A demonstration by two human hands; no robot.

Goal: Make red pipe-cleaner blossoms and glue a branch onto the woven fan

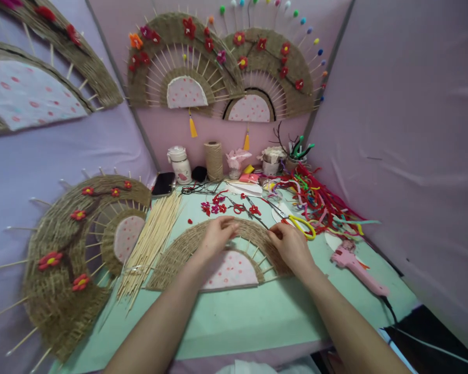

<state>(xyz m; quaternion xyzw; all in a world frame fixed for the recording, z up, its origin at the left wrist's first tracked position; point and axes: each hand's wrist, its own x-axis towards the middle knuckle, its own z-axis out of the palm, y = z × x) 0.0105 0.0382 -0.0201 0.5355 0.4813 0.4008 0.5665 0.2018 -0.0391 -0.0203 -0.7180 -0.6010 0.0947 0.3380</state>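
A half-round fan (175,254) woven from brown twine over thin sticks lies flat on the table, a white dotted half-disc (234,267) at its base. My left hand (218,236) rests over the upper middle of the weave, its fingers stretched to the right and loosely apart. At the fan's upper right, my right hand (292,246) pinches the lower end of a thin dark twig (260,222). Just beyond the fan lie small red and purple felt-like flowers (214,208), and scissors with yellow handles (302,226) are near my right hand.
Thin wooden sticks (152,244) lie in a bundle at left, beside a finished-looking flowered fan (62,254). A pink glue gun (359,270) with a cord sits at right. Tangled pipe cleaners (320,200), a twine spool (213,161) and a white bottle (180,165) stand behind.
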